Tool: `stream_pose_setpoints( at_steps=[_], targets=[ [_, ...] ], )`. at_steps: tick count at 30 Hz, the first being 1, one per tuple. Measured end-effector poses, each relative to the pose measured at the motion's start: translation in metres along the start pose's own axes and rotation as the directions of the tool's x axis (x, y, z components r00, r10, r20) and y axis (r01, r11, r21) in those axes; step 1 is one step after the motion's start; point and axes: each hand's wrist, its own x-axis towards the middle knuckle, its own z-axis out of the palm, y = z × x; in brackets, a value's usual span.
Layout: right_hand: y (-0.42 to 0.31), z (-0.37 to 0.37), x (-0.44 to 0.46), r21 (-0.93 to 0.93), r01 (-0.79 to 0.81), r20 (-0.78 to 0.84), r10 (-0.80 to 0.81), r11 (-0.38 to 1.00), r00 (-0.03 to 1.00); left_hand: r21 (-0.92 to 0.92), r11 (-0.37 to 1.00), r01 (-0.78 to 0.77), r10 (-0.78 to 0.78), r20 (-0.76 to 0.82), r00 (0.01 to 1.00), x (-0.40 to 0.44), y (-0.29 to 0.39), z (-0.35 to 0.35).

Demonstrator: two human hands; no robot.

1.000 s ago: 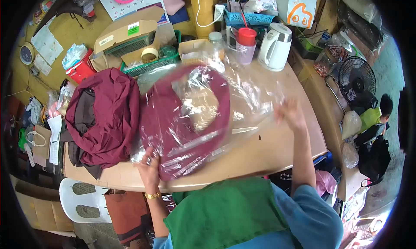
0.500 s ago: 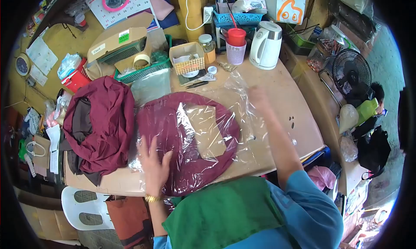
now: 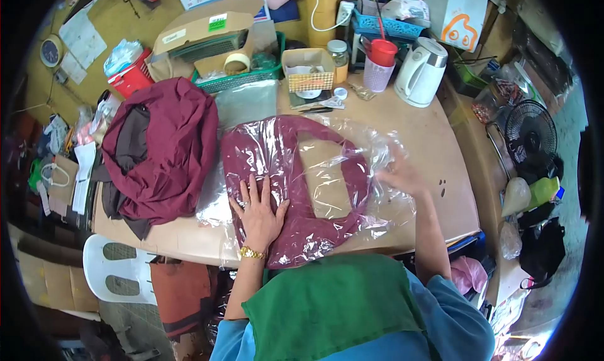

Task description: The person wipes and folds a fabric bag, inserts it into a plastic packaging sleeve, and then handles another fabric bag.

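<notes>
Your left hand (image 3: pixel 259 221) lies on the clear bag (image 3: pixel 324 178) at the centre of the frame, palm down, its fingers spread wide. Inside the bag is the maroon cloth (image 3: pixel 292 194), which curves round a gap showing brown. Your right hand (image 3: pixel 402 175) is at the bag's loose right end, right of centre; it is blurred, so you cannot tell whether its fingers pinch the plastic or only brush it. A gold bracelet (image 3: pixel 252 253) circles your left wrist.

The bag rests on the table (image 3: pixel 434 216), its lower edge near your green garment (image 3: pixel 333 304) at the bottom of the frame. Left of centre, just beside the bag, sits a heaped maroon pile (image 3: pixel 179 147), with dark fabric (image 3: pixel 129 138) in its folds. Toward the upper right stand a white kettle (image 3: pixel 420 75) and, just beside it, a lilac cup (image 3: pixel 378 78). A jar (image 3: pixel 338 60) and a small box (image 3: pixel 308 81) are at the top centre.
</notes>
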Motion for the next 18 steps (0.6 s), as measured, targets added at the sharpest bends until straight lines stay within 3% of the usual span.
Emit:
stream_pose_setpoints(
  at_steps=[2,3,4,5,7,9,11,12,13,14,15,16,18],
  targets=[
    [-0.029,-0.001,0.005,-0.448,0.329,0.185,-0.273,0.831,0.944,-0.052,0.999,-0.015,0.016,0.017,1.0,0.0,-0.003,-0.003],
    [-0.059,-0.022,0.029,-0.176,0.022,0.291,0.03,0.984,0.956,-0.05,0.999,-0.012,0.013,0.015,1.0,-0.001,-0.005,-0.006],
    [-0.084,-0.041,0.055,0.061,-0.338,0.463,0.273,0.939,0.843,-0.177,0.984,0.017,-0.011,0.035,0.999,0.0,-0.007,-0.011],
    [-0.094,-0.055,0.073,0.345,-0.256,0.368,0.12,0.903,0.922,-0.301,0.953,0.046,-0.03,0.059,0.998,0.001,-0.009,-0.018],
    [-0.129,-0.073,0.107,0.626,-0.106,0.163,0.003,0.773,0.987,-0.421,0.905,0.064,-0.075,-0.011,0.997,-0.001,-0.011,-0.028],
    [-0.174,-0.045,0.119,0.53,0.2,-0.084,-0.183,0.824,0.979,-0.483,0.872,0.078,-0.112,-0.042,0.993,-0.005,-0.012,-0.022],
    [-0.203,-0.022,0.118,0.346,0.444,-0.236,-0.382,0.827,0.894,-0.717,0.695,0.059,-0.128,-0.042,0.991,-0.005,-0.013,-0.004],
    [-0.223,-0.022,0.123,0.593,0.196,0.001,-0.244,0.781,0.97,-0.718,0.694,0.052,-0.123,-0.048,0.991,-0.005,-0.006,-0.009],
    [-0.242,-0.025,0.127,0.739,-0.106,0.269,-0.147,0.665,0.952,-0.714,0.7,0.024,-0.095,-0.059,0.994,-0.007,0.007,-0.018],
    [-0.242,-0.025,0.13,0.804,-0.254,0.437,-0.245,0.538,0.865,-0.709,0.705,-0.002,-0.066,-0.068,0.996,-0.01,0.015,-0.024],
    [-0.242,-0.025,0.134,0.79,-0.431,0.586,-0.331,0.435,0.74,-0.802,0.571,-0.176,0.008,-0.209,0.978,-0.011,0.019,-0.025],
    [-0.242,-0.021,0.129,0.799,-0.259,0.535,-0.445,0.542,0.718,-0.85,0.466,-0.244,0.005,-0.273,0.962,-0.01,0.031,-0.041],
    [-0.254,-0.012,0.102,0.724,0.134,0.409,-0.577,0.677,0.707,-0.711,0.427,-0.558,0.136,-0.56,0.817,0.005,0.053,-0.077]
  ],
)
